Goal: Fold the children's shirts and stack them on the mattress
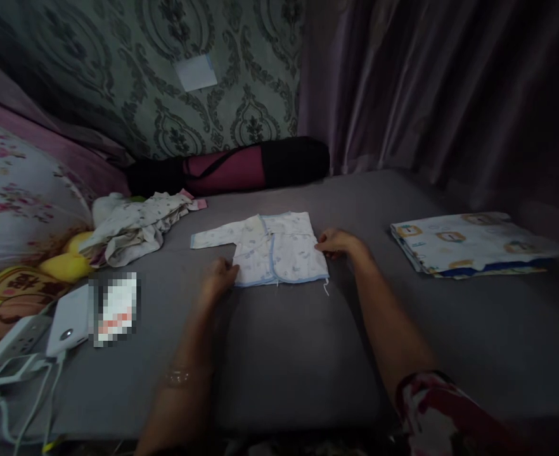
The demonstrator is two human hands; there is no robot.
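A small white baby shirt [291,253] with blue trim and a faint print lies flat on the grey bed sheet [303,354]. Its left sleeve stretches out to the left, while no sleeve sticks out on the right side. My left hand [218,278] pinches the shirt's lower left corner. On the opposite side, my right hand [339,243] has its fingers closed on the shirt's right edge. A thin white tie hangs from the lower right corner.
Folded printed cloth [469,244] lies to the right. Rumpled baby clothes [139,228] and a yellow plush toy [65,266] are at the left, near a white power bank [73,316] and a power strip [20,342] with cables. A black and red long bag [232,168] lies along the wall.
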